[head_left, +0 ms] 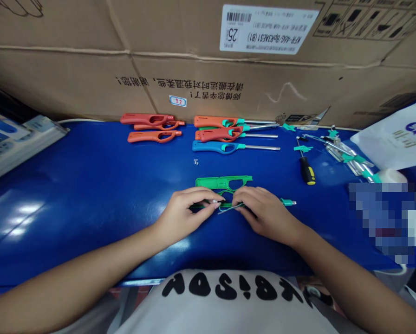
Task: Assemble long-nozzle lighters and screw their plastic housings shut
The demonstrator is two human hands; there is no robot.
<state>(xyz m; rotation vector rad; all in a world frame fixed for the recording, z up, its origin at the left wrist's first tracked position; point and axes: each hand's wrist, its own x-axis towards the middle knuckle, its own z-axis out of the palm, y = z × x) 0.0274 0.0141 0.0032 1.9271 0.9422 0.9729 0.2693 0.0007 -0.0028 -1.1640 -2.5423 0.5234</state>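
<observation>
My left hand (185, 211) is closed in a pinch on a small white-tipped part (215, 201). Opposite it, the fingers of my right hand (263, 211) are pressed together on a thin pale wire (227, 210), whose free end points left. Under both hands lies a second green casing half, mostly covered by my fingers. A teal and metal nozzle piece (288, 202) sticks out beyond my right hand. Just behind the hands, an open green lighter casing half (213, 183) lies flat with its hollow side up.
Assembled long-nozzle lighters, including a blue one (210, 146), lie behind the casing. Red and orange lighter bodies (148, 136) are at back left. A screwdriver (306, 171) and metal tubes with teal parts (350, 157) lie right. A cardboard box (159, 69) walls the blue table's (89, 185) back.
</observation>
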